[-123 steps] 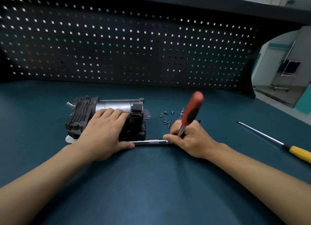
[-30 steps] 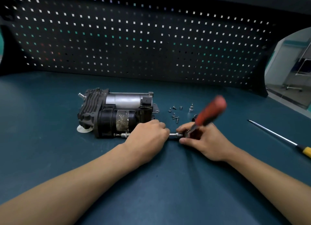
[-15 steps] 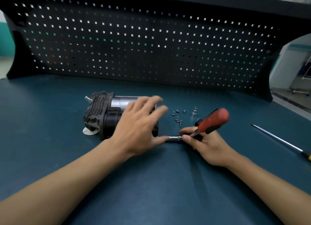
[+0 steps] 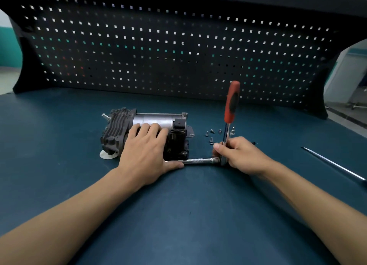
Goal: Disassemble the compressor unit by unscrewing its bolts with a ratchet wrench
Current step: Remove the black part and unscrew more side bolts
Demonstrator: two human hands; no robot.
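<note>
The compressor unit [image 4: 119,129], black finned head and silver cylinder, lies on the blue-green table. My left hand [image 4: 147,149] rests flat on top of it, fingers straight, thumb along its front edge. A ratchet wrench [image 4: 231,106] with a red and black handle stands nearly upright. Its chrome extension bar [image 4: 198,160] runs level to the compressor's lower right side. My right hand [image 4: 240,155] grips the wrench's metal shank just above the ratchet head.
Several loose bolts [image 4: 211,134] lie on the table [image 4: 178,215] behind the wrench. A long screwdriver [image 4: 333,164] lies at the right. A black pegboard [image 4: 178,46] closes the back of the bench.
My left hand has come down from hovering with spread fingers and lies flat on the compressor. The wrench handle has swung up from tilting right to nearly upright.
</note>
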